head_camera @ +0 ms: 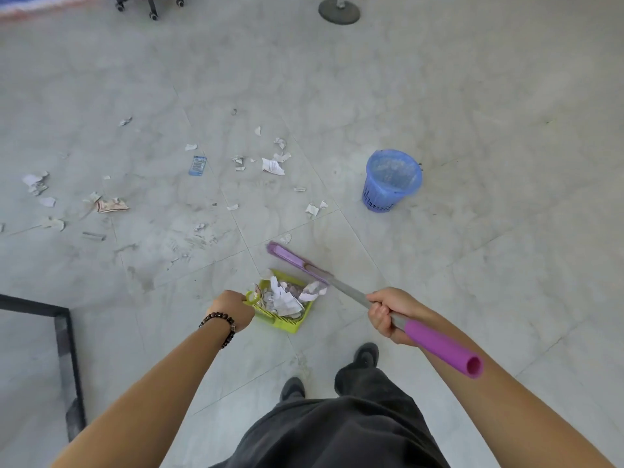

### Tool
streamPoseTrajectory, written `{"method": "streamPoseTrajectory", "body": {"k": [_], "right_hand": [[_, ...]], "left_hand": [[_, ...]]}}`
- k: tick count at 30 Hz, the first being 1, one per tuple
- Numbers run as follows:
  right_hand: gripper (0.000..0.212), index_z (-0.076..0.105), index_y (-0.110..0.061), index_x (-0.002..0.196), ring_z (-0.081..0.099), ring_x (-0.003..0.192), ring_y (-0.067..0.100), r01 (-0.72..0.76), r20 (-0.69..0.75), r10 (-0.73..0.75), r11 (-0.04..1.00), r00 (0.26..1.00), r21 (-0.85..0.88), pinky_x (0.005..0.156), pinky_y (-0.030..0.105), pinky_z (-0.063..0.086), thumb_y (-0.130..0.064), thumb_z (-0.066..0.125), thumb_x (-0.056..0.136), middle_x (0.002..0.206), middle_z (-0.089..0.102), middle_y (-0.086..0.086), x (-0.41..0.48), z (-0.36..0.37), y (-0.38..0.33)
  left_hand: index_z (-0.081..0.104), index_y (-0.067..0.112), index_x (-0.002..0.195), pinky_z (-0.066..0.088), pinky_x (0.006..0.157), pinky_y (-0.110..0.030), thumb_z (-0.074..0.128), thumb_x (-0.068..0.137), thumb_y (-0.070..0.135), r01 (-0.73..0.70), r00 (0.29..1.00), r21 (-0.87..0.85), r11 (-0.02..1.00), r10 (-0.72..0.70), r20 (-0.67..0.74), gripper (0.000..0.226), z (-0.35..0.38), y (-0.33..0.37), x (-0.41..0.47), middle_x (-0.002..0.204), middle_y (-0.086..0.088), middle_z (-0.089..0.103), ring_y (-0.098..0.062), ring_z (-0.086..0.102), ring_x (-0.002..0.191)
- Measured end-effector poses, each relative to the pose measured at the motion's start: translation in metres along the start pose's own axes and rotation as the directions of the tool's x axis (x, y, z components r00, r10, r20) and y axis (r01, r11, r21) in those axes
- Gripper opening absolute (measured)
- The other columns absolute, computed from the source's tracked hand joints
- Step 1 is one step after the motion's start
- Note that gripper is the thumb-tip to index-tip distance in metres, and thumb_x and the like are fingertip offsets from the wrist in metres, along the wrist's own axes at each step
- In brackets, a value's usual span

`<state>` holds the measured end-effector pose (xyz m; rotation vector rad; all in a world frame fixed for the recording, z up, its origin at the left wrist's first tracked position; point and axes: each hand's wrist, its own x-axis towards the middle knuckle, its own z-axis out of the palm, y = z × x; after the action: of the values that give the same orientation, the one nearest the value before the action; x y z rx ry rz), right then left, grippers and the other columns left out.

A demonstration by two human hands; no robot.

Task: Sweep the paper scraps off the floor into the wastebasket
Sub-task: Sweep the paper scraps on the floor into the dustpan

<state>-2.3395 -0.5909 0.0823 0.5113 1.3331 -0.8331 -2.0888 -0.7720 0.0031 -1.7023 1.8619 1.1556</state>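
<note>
My left hand [233, 308] grips the handle of a green dustpan [293, 322], which holds a heap of crumpled paper scraps [285, 297]. My right hand [388, 312] grips the grey shaft of a purple broom [435, 344]; its purple head [293, 260] sits at the dustpan's far edge. A blue wastebasket [391, 180] stands upright on the floor, to the far right of the dustpan. Several loose paper scraps [273, 165] lie scattered over the grey tiles ahead and to the left, along with a blue wrapper [198, 165] and a reddish printed scrap [111, 205].
A black metal frame [66, 346] runs along the floor at the left. A wheeled chair base [150, 3] and a round stand base [339, 11] sit at the far end. My dark trousers and shoes [366, 356] are below the dustpan.
</note>
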Motion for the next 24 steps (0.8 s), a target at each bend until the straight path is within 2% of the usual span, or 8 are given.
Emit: {"method": "streamPoseTrajectory", "body": {"k": [4,8,12,17,21,24], "right_hand": [[0.035,0.042,-0.013,0.069,0.037,0.028,0.0,0.062,-0.003,-0.062,0.998,0.998,-0.018,0.026,0.011,0.032,-0.025,0.04,0.102,0.046,0.039,-0.007,0.018,0.005,-0.048],[0.034,0.039,-0.015,0.07,0.036,0.027,0.0,0.082,-0.014,-0.083,0.995,0.996,-0.055,0.027,0.011,0.031,-0.026,0.037,0.102,0.043,0.037,-0.008,0.045,0.008,-0.11],[0.033,0.037,-0.015,0.067,0.035,0.025,0.003,0.086,-0.031,-0.09,0.989,0.995,-0.121,0.027,0.011,0.029,-0.02,0.033,0.1,0.039,0.038,-0.006,0.079,0.019,-0.183],[0.024,0.043,-0.008,0.066,0.038,0.03,0.013,0.251,-0.151,-0.328,0.889,0.933,-0.383,0.033,0.019,0.032,-0.003,0.035,0.088,0.05,0.041,0.007,0.125,0.041,-0.263],[0.025,0.044,-0.006,0.07,0.038,0.032,0.016,0.238,-0.195,-0.35,0.867,0.916,-0.438,0.038,0.022,0.032,0.002,0.027,0.086,0.054,0.04,0.01,0.162,0.057,-0.3],[0.025,0.045,-0.005,0.073,0.039,0.042,0.017,0.192,-0.221,-0.336,0.848,0.915,-0.494,0.04,0.025,0.032,0.001,0.026,0.087,0.058,0.041,0.009,0.177,0.071,-0.301]], "left_hand": [[0.071,0.006,0.091,0.031,0.047,-0.021,0.049,0.077,0.004,0.007,1.0,-0.063,0.998,-0.008,-0.01,0.026,-0.009,0.014,0.018,0.06,-0.003,0.047,-0.021,0.039,0.049],[0.072,0.016,0.094,0.03,0.046,-0.018,0.049,0.08,0.005,0.03,0.999,-0.117,0.993,-0.033,-0.027,0.029,-0.022,0.034,0.037,0.056,-0.001,0.044,-0.02,0.037,0.046],[0.069,0.023,0.102,0.03,0.045,-0.016,0.053,0.084,0.007,0.071,0.995,-0.153,0.986,-0.08,-0.052,0.029,-0.037,0.056,0.055,0.058,-0.001,0.048,-0.018,0.039,0.046],[0.07,0.024,0.116,0.035,0.047,-0.02,0.058,0.084,0.009,0.145,0.982,-0.19,0.971,-0.164,-0.089,0.037,-0.05,0.07,0.064,0.057,-0.001,0.052,-0.019,0.042,0.046],[0.069,0.025,0.119,0.04,0.049,-0.023,0.061,0.085,0.014,0.216,0.965,-0.199,0.956,-0.24,-0.106,0.037,-0.054,0.071,0.07,0.059,-0.001,0.057,-0.02,0.048,0.05],[0.069,0.025,0.12,0.04,0.048,-0.023,0.061,0.085,0.015,0.24,0.959,-0.196,0.951,-0.264,-0.106,0.037,-0.057,0.064,0.072,0.058,0.0,0.056,-0.02,0.049,0.05]]}}
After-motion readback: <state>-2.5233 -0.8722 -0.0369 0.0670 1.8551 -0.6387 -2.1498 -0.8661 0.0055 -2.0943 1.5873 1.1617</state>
